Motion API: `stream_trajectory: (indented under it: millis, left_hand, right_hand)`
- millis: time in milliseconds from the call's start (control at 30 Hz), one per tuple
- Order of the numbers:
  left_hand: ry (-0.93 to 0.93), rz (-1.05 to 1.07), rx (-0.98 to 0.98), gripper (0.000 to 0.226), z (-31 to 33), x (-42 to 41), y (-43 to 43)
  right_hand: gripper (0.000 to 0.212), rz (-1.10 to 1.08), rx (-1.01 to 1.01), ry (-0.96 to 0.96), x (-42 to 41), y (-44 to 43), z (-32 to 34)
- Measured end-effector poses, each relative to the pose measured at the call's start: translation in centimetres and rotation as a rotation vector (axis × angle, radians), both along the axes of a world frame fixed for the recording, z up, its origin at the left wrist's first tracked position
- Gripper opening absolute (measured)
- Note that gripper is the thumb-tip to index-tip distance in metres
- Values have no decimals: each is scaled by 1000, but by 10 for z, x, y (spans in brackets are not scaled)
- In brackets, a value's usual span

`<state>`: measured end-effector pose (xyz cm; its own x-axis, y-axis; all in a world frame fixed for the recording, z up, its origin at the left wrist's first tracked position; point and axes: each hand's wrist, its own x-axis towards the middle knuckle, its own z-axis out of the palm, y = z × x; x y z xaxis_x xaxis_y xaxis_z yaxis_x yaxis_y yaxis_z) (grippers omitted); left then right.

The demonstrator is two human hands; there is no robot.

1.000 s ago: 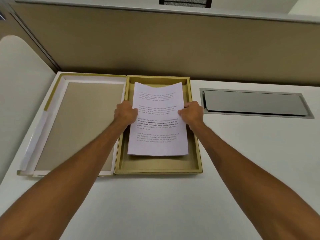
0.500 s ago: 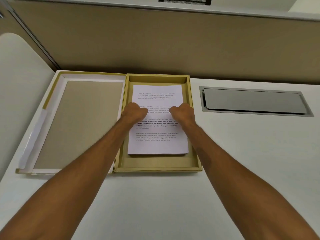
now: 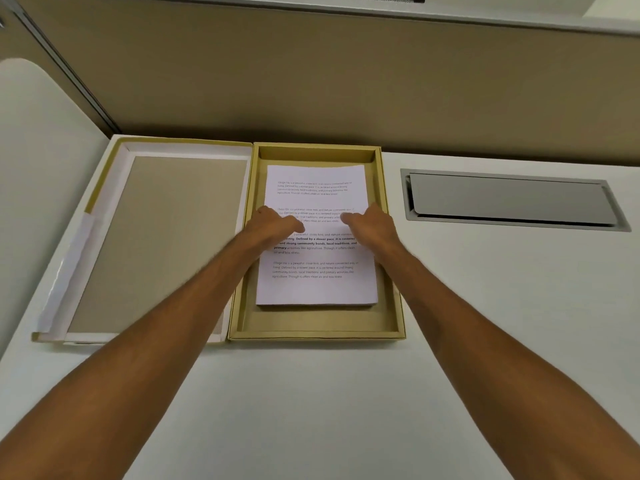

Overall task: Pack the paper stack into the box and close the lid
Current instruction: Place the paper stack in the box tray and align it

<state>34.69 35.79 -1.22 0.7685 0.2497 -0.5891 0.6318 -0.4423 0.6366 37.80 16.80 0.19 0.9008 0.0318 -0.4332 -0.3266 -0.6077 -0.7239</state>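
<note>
A white desk [image 3: 485,341] is filling the lower half of the frame, its surface catching soft, even light. A tan partition panel [image 3: 346,81] is running across the upper half, with a pale ledge [image 3: 450,15] sitting along its top edge. In the right middle of the frame a grey cable hatch [image 3: 512,199] is lying recessed in the desktop. At the left edge a rounded white surface [image 3: 38,150] is curving in, and a dark metal strip [image 3: 69,74] is slanting down beside it.
</note>
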Motion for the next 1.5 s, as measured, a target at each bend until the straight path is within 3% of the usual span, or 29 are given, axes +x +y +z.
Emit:
stream_trajectory:
  millis: [100, 200, 300, 433, 533, 633, 767, 867, 1133, 1367, 1433, 1500]
  left_hand:
    - [-15, -72, 29, 87, -2, -21, 2]
    - [-8, -191, 145, 108, -13, -59, -1]
    - [-32, -252, 225, 115, -18, -81, -6]
    - [12, -295, 274, 144, -16, -86, -8]
    - [30, -379, 319, 144, -14, -97, -12]
    - [5, -421, 392, 138, -16, -107, -17]
    - [-64, -394, 444, 126, -24, -109, -16]
    - [-153, -411, 485, 129, -30, -109, -11]
    - [-162, -394, 525, 121, -31, -108, -13]
    - [-57, -348, 431, 148, -15, -103, -18]
    - [-48, -356, 446, 146, -12, -103, -21]
    - [-39, -360, 462, 142, -13, -107, -25]
  right_hand:
    - [40, -42, -33, -39, -10, -9, -6]
    - [39, -1, -93, -34, -30, -15, -14]
    - [42, 21, -40, -14, -44, -15, -15]
    - [49, 43, -13, -30, -49, -16, -10]
    - [92, 241, -100, -66, -55, -28, -10]
    - [134, 493, -316, -42, -73, -40, -17]
    - [127, 598, -419, -81, -93, -47, -30]
    - [117, 596, -448, -182, -93, -47, -35]
    - [113, 598, -472, -184, -92, -47, -39]
    - [133, 556, -413, -75, -80, -47, -27]
    - [121, 532, -446, -162, -64, -43, -20]
    - [96, 519, -466, -331, -42, -36, -16]
